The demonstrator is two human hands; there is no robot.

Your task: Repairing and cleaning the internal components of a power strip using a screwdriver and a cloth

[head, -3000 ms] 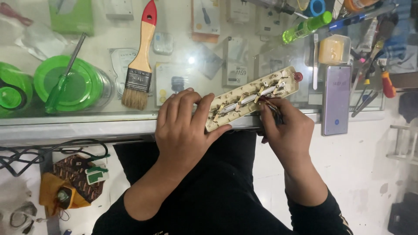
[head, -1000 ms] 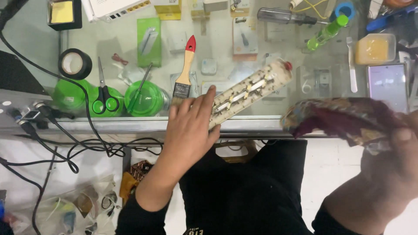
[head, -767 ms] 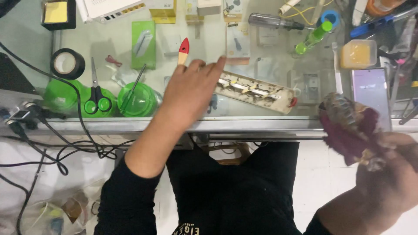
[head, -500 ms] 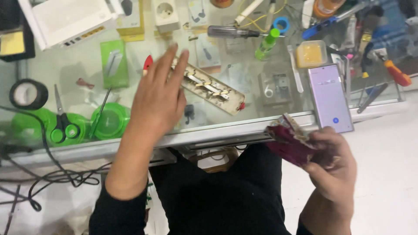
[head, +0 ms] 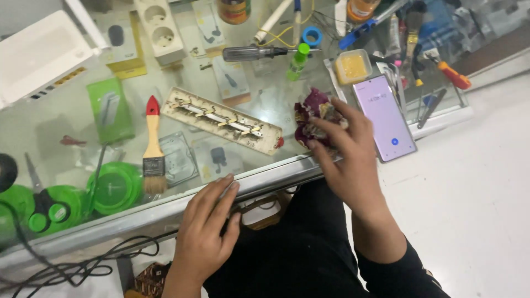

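Maroon cloth, crumpled into a wad, now sits on the glass countertop under the right hand, whose fingers press down on it and partly close around it; half a second ago that hand held the same wad below the counter edge, off the glass. The opened power strip, its pale casing bare and its brass contact rails showing, lies flat just left of the cloth, almost touching it at its red-switch end. A moment back the left hand covered that strip; now the left hand has drawn back and rests open, fingers spread, on the metal edge of the counter, nearer the person than the strip and holding nothing. Judging from this, the strip has been let go and attention has gone over to the cloth, which is close enough to reach the rails. Left of the strip lies a red-handled paintbrush; right of the cloth, a phone with a lit screen; beyond the strip, a screwdriver
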